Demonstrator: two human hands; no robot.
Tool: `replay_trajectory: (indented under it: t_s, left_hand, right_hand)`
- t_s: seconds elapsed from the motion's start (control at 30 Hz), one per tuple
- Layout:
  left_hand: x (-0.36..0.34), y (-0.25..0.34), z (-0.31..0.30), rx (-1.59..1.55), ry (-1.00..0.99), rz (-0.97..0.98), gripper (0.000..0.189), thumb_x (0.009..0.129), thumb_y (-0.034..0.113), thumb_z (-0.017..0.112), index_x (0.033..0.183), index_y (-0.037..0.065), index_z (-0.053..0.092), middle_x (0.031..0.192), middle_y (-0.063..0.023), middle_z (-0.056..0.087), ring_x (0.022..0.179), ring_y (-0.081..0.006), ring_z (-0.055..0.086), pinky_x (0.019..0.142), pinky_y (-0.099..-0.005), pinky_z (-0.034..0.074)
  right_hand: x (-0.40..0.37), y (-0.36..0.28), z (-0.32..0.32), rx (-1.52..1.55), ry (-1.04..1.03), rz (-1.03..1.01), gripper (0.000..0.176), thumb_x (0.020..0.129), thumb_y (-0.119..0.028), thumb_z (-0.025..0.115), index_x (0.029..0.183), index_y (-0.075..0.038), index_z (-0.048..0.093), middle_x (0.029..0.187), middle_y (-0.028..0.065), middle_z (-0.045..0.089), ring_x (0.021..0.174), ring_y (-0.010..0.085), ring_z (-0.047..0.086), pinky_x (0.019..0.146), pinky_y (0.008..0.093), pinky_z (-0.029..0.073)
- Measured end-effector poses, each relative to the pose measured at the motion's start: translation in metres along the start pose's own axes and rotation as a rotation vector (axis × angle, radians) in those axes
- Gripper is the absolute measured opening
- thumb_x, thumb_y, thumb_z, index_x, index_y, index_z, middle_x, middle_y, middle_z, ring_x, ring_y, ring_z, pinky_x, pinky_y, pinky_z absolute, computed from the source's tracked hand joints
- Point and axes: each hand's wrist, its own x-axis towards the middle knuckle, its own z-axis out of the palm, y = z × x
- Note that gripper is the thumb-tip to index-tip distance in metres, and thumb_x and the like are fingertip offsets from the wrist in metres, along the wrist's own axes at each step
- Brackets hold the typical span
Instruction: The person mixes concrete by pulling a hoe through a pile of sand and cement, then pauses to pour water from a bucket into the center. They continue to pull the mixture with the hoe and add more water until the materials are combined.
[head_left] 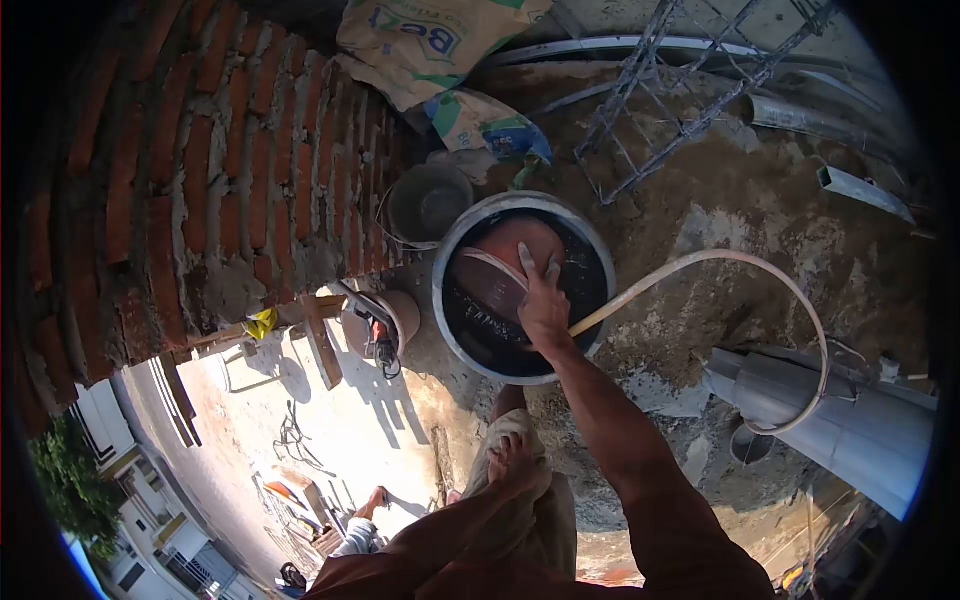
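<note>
Inside the large round tub point(438, 290), a reddish container point(512, 236) is being kept tilted in dark water, and its upper side is being touched by the right hand point(543, 300). Two fingers of that hand are being held straight and slightly apart; whether anything is being gripped under the palm cannot be told. A pale hose point(640, 286) is being looped out to the right of the tub, with its near end being partly hidden by the right wrist. Below the tub, the left hand point(513, 462) is being rested on the shorts point(500, 525) at a bent knee, fingers curled; whether cloth is being pinched cannot be told. Just left of the tub, a grey bucket point(430, 203) is being shaded beside the brick wall point(205, 190). Lower left of the tub, a power tool point(383, 338) is being supported by another bucket point(404, 315). Above the tub, printed sacks point(440, 40) are being left crumpled.
</note>
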Motion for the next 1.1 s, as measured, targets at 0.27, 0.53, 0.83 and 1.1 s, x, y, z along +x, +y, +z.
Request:
replay_trajectory:
  t_s: [0.27,0.53,0.83,1.1]
  left_hand:
    - [0.005,0.010,-0.013,-0.068,0.002,-0.043,0.075,0.076,0.049,0.061,0.131,0.003,0.037,0.127,-0.0209,0.044,0.120,-0.0358,0.044,0.089,-0.0655,0.037]
    - [0.008,0.008,-0.004,-0.073,-0.048,-0.054,0.074,0.077,0.049,0.061,0.130,0.004,0.037,0.127,-0.0196,0.043,0.123,-0.0347,0.042,0.091,-0.0659,0.036]
    - [0.009,0.005,-0.018,-0.050,-0.122,-0.002,0.074,0.077,0.047,0.061,0.132,0.005,0.035,0.129,-0.0202,0.040,0.124,-0.0379,0.039,0.093,-0.0651,0.034]
    - [0.016,-0.011,-0.024,-0.028,-0.197,0.041,0.066,0.080,0.047,0.059,0.126,0.005,0.038,0.131,-0.0184,0.041,0.125,-0.0355,0.039,0.092,-0.0624,0.038]
  right_hand:
    - [-0.001,0.014,0.031,-0.190,-0.017,-0.172,0.080,0.080,0.002,0.052,0.145,-0.036,0.024,0.148,0.0297,0.013,0.111,0.0504,0.047,0.079,0.0478,0.055]
    - [0.022,0.042,0.087,0.418,0.030,0.159,0.081,0.071,0.008,0.048,0.146,-0.007,0.020,0.141,0.0297,0.029,0.116,0.0410,0.049,0.094,0.0399,0.046]
    - [-0.016,0.036,0.053,1.369,0.139,0.480,0.049,0.082,0.007,0.041,0.128,-0.008,0.043,0.103,0.0117,0.055,0.077,0.0176,0.059,0.054,0.0285,0.051]
    - [-0.057,0.030,0.006,1.326,0.228,0.400,0.048,0.082,0.009,0.042,0.128,-0.004,0.043,0.111,0.0129,0.054,0.087,0.0174,0.061,0.061,0.0298,0.053]
